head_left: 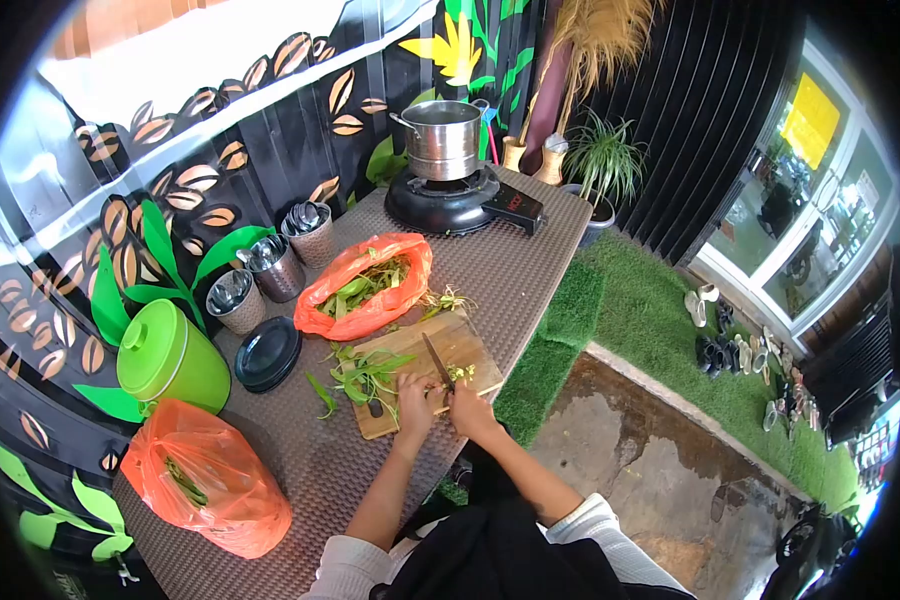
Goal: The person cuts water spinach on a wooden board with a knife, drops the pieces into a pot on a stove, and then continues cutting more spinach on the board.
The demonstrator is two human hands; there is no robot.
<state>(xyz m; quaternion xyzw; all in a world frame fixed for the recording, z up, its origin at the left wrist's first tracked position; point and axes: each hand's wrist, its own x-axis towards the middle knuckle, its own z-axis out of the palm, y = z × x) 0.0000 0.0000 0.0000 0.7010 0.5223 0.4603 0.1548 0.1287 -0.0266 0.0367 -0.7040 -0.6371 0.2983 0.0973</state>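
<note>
Right hand [469, 411]: we grip the knife [434, 354], blade angled away | left hand [413, 404]: fingers bent near the blade (whether grasping, we cannot tell), leafy greens [365, 374] just beyond it | cutting board [467, 343] under both, presumably shielding the table [335, 450]

Leafy greens [372, 371]: partly on the cutting board [475, 345]
Portable stove [422, 206]: behind the board
Pot [443, 142]: behind the board, atop the stove
Lidded bucket [178, 362]: left of the board
</note>
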